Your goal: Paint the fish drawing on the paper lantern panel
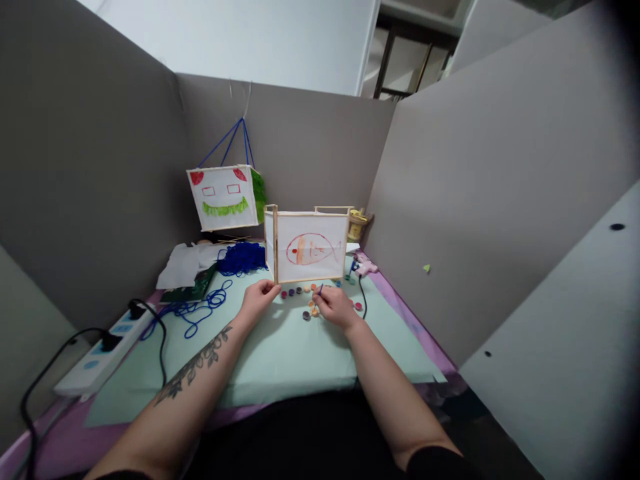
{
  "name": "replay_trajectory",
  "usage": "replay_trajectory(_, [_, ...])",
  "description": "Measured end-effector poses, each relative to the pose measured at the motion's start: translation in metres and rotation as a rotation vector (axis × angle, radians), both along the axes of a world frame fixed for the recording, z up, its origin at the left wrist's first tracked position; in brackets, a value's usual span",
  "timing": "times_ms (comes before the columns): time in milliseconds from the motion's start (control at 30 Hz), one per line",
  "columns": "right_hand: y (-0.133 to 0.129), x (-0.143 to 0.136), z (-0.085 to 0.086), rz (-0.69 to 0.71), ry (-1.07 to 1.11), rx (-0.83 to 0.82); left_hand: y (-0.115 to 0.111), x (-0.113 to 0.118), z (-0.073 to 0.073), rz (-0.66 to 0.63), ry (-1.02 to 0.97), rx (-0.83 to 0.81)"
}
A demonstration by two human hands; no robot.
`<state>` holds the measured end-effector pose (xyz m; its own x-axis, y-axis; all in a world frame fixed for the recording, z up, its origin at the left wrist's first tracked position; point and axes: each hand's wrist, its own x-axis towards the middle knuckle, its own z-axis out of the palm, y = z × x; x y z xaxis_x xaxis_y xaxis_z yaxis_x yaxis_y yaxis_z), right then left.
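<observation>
A white paper panel in a wooden frame (313, 267) stands upright on the table, with a fish drawn in red and orange. My left hand (260, 297) is closed on the frame's lower left corner. Just below the panel's right part, my right hand (334, 305) is closed around a thin blue-tipped brush (321, 290). Small round paint pots lie in front of the panel, among them a dark one (307, 315) and a red one (359, 307).
A painted lantern (225, 200) hangs at the back left on blue cords. Blue yarn (243, 259), white cloth (183, 265) and a power strip (105, 353) lie at the left. Grey partitions (480, 173) enclose the table. A black cable (365, 300) runs at the right.
</observation>
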<state>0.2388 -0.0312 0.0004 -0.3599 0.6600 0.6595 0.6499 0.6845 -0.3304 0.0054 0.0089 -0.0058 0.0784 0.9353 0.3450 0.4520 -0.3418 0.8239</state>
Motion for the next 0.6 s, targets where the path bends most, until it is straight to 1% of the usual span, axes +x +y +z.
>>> replay_trajectory(200, [-0.0019, -0.0005, 0.0023, 0.026, 0.080, -0.018, 0.0005, 0.0004, -0.0009, 0.002, -0.009, -0.002])
replay_trajectory(500, [-0.0012, -0.0010, 0.0009, 0.017, 0.053, -0.073, -0.0027, 0.0010, 0.0044, 0.013, 0.017, -0.005])
replay_trajectory(600, [-0.0009, 0.0000, 0.0005, 0.004, 0.061, -0.063, -0.0029, 0.0010, 0.0048, 0.022, 0.029, 0.000])
